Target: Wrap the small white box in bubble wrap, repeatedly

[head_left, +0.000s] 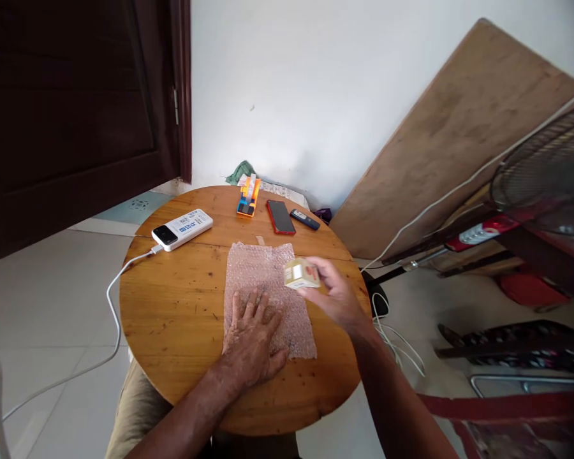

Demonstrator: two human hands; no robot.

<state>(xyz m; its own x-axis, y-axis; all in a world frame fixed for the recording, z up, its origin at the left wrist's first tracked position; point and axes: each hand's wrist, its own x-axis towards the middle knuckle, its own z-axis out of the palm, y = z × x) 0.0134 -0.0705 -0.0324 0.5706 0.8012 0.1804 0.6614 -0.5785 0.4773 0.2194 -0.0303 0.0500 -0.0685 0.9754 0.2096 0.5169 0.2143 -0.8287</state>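
A sheet of pinkish bubble wrap (294, 325) lies flat on the round wooden table (172, 319), with a strip of clear tape (261, 241) at its far edge. My left hand (256, 338) rests palm down on the sheet's left part, fingers spread. Above the right part of the wrap, my right hand (335, 290) grips a small yellowish-white cardboard box (300, 274) between thumb and fingers. The box is tilted, and the hand covers its right end.
A white power bank (184, 228) with a cable (110, 299) sits at the table's left. Toward the back lie an orange-and-blue item (249, 196), a red-edged phone (280, 217) and a dark small device (305, 219). A fan (545, 172) stands at right.
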